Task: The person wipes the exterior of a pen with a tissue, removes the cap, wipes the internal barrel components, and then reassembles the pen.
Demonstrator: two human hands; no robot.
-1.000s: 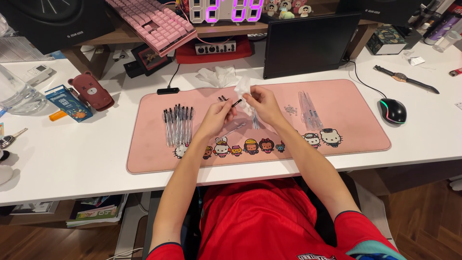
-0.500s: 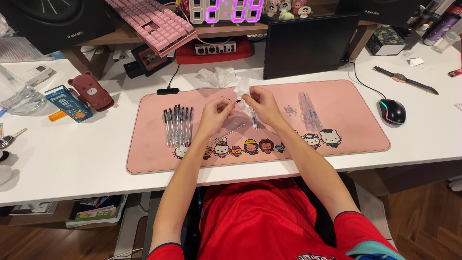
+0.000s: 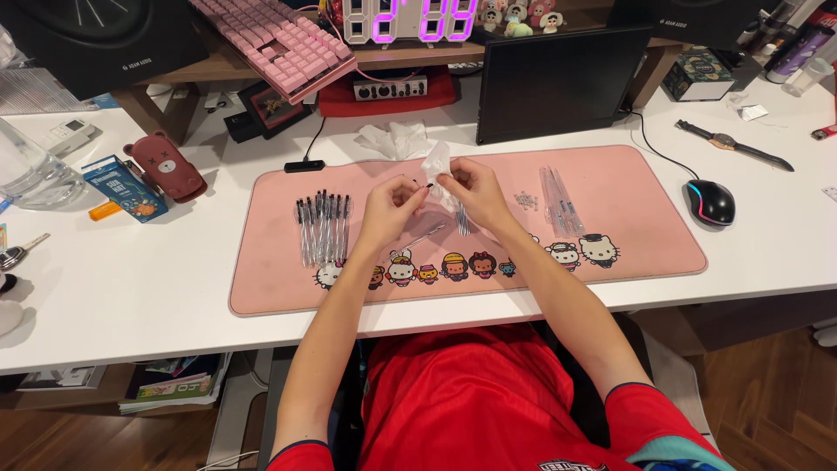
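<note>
Head view: left hand (image 3: 391, 206) pinches a thin pen part (image 3: 422, 184) pointing to 3 o'clock at the tissue (image 3: 438, 166) gripped by the right hand (image 3: 471, 190).

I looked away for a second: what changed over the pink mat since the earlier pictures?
Very little. The left hand and right hand stayed together above the pink mat, holding the white tissue, which now stands a little higher. The row of pens and the mouse did not move.
</note>
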